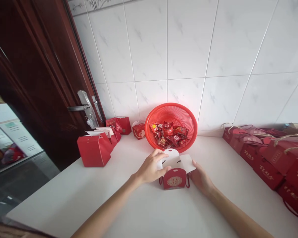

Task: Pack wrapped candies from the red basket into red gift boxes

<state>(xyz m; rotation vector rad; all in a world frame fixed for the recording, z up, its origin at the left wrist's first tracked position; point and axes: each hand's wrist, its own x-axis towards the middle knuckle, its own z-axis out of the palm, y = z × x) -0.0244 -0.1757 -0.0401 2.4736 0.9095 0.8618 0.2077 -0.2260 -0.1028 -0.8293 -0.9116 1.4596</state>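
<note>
A small red gift box (174,180) with a gold round emblem stands on the white table, its flaps up and its white inside showing. Dark red cord loops hang at its two sides. My left hand (152,167) is at the box's left side, thumb and fingers closed around its left flap. On the right, my right hand (200,175) pinches the white right flap between thumb and fingers. Just behind the box, a red plastic basket (171,108) leans against the wall with wrapped red candies (167,132) inside.
Red boxes (93,151) stand at the left near the wooden door (47,66). A small red box (139,130) sits beside the basket. Many red boxes with cord handles (267,172) are stacked along the right. White tiled wall (149,49) rises behind the table (72,195).
</note>
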